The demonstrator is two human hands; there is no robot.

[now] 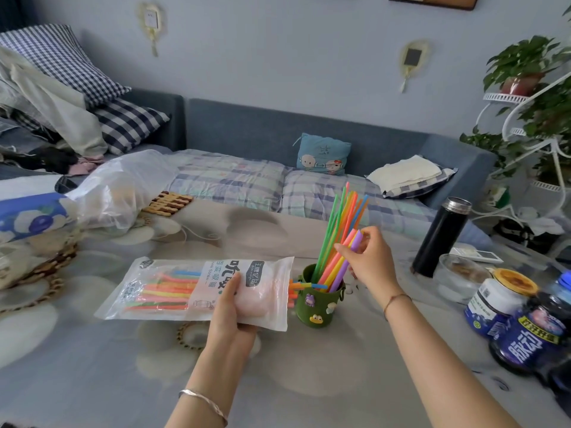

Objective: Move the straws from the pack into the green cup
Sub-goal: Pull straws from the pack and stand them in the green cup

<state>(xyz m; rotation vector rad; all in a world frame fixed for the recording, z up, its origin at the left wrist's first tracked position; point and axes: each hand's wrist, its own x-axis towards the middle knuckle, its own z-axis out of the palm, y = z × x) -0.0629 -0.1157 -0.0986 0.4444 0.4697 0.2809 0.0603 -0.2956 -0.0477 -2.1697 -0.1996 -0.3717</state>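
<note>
A clear plastic straw pack (173, 288) lies flat over the table, its open end facing right toward the green cup (318, 307). Coloured straws show through the pack, and a few tips poke out at its mouth. My left hand (234, 307) grips the pack near that end. The green cup, decorated with small stickers, stands upright and holds several long straws (341, 223) leaning up and to the right. My right hand (367, 261) pinches the upper ends of a few thick straws, purple and orange, whose lower ends are inside the cup.
A black thermos (441, 236) stands right of the cup. A glass bowl (460, 278), a jar (494, 301) and dark blue bottles (531, 338) crowd the right edge. A crumpled plastic bag (123, 186) and woven coasters (167, 203) lie at the far left. A sofa bed runs behind the table.
</note>
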